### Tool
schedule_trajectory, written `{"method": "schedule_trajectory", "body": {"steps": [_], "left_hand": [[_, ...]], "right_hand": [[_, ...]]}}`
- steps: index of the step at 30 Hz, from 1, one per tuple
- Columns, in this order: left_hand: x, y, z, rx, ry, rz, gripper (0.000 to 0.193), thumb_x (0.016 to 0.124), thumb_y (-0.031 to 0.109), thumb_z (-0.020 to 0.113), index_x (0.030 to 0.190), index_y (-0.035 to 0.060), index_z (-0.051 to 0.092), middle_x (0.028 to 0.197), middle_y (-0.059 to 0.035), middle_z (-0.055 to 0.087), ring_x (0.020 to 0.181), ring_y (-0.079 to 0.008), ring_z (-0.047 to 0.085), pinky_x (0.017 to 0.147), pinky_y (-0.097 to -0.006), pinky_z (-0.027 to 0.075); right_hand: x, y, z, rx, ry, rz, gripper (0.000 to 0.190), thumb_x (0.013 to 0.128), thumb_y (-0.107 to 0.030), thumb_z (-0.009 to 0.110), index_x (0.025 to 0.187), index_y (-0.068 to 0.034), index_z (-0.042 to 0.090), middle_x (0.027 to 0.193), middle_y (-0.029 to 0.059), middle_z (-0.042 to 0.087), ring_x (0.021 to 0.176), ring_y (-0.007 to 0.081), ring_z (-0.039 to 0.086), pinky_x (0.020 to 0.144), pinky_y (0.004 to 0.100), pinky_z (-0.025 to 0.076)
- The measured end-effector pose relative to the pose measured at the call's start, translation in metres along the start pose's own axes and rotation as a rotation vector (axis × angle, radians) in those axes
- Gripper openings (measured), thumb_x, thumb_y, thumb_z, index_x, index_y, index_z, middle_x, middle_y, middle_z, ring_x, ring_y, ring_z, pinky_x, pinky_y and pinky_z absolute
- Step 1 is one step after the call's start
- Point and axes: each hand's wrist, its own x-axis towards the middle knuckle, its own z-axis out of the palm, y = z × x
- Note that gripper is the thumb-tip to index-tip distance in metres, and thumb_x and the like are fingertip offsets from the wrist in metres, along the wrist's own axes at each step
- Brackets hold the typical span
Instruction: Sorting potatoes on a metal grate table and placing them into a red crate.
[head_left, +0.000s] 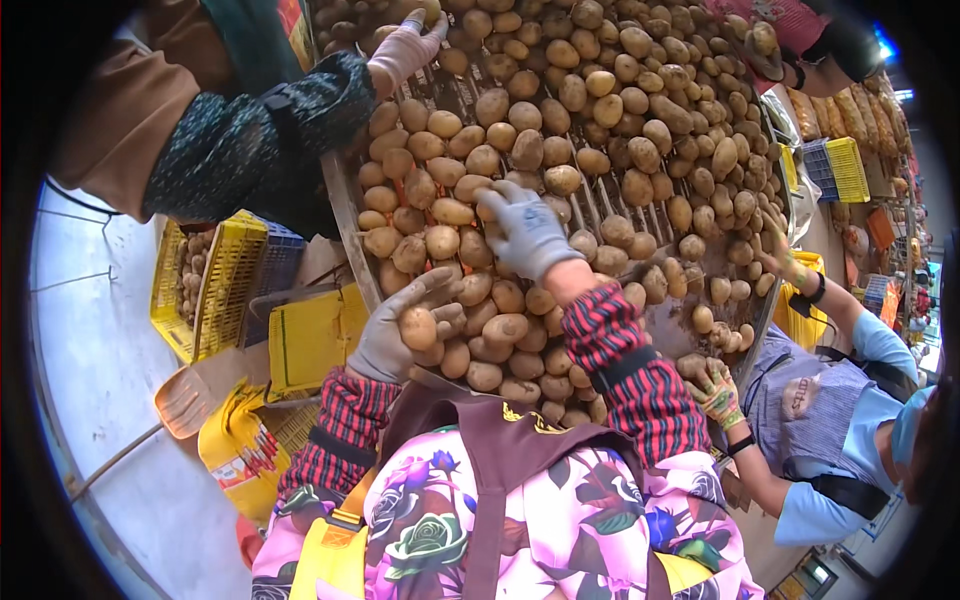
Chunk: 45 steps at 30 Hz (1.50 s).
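Note:
Many potatoes (505, 328) lie spread over a slatted sorting table (349, 225) in front of me. My left hand (401, 322), in a grey glove, is at the near left edge, palm up, with a potato (418, 328) held in its curled fingers. Farther in and to the right, my right hand (529, 229), also gloved in grey, reaches palm down over the potatoes. Its fingertips touch a potato (472, 189); whether they grip it is hidden by the glove. Metal slats show between the potatoes near the table's middle.
A co-worker's gloved hand (405, 49) reaches in at upper left. Co-workers' hands (712, 390) work along the right side, another at upper right. Yellow crates (225, 285), yellow bags (244, 450) and a wooden-coloured shovel (184, 403) stand left of the table. More crates (847, 169) are at right.

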Motion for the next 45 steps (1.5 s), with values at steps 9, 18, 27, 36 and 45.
{"method": "schedule_trajectory", "body": {"steps": [9,18,27,36,45], "left_hand": [[0.002,-0.006,0.015,-0.437,-0.284,-0.086,0.061,0.104,0.021,0.047,0.161,0.0147,0.025,0.16,-0.0194,0.034,0.134,-0.0367,0.051,0.086,-0.0373,0.057],[-0.032,-0.015,-0.025,-0.452,-0.162,-0.108,0.058,0.105,0.029,0.05,0.156,0.008,0.033,0.139,-0.0248,0.054,0.102,-0.0362,0.064,0.075,-0.0368,0.058],[-0.012,-0.014,-0.021,-0.439,-0.207,-0.122,0.067,0.103,0.047,0.047,0.154,0.0048,0.036,0.142,-0.025,0.052,0.107,-0.0356,0.062,0.078,-0.0372,0.058],[0.031,-0.053,0.026,-0.283,-0.039,-0.093,0.07,0.1,0.054,0.052,0.143,-0.002,0.05,0.146,-0.0208,0.053,0.137,-0.0363,0.047,0.117,-0.0524,0.038],[0.037,-0.067,0.015,-0.196,0.042,-0.222,0.065,0.094,0.063,0.056,0.124,0.007,0.065,0.125,-0.0155,0.067,0.124,-0.0334,0.059,0.111,-0.0592,0.042]], "right_hand": [[-0.041,-0.016,-0.023,0.882,-0.259,0.247,0.052,0.085,-0.029,0.074,0.13,-0.007,0.062,0.123,0.0179,0.062,0.12,0.038,0.057,0.106,0.0412,0.045],[-0.08,0.006,-0.014,-0.199,0.046,0.222,0.017,0.08,-0.022,0.072,0.095,-0.014,0.072,0.106,0.0097,0.07,0.112,0.0342,0.06,0.1,0.0472,0.043],[-0.063,-0.011,0.046,-0.023,-0.162,0.59,0.038,0.083,-0.03,0.069,0.109,-0.005,0.06,0.112,0.0228,0.067,0.101,0.0408,0.068,0.086,0.0511,0.055],[-0.075,-0.011,0.016,0.294,0.16,0.77,0.033,0.082,-0.024,0.071,0.105,-0.003,0.059,0.096,0.0236,0.07,0.097,0.0389,0.069,0.083,0.0462,0.054],[-0.134,-0.063,-0.019,0.528,0.336,0.597,0.036,0.081,-0.024,0.074,0.109,-0.003,0.064,0.095,0.0157,0.069,0.092,0.0309,0.068,0.081,0.0392,0.054]]}}
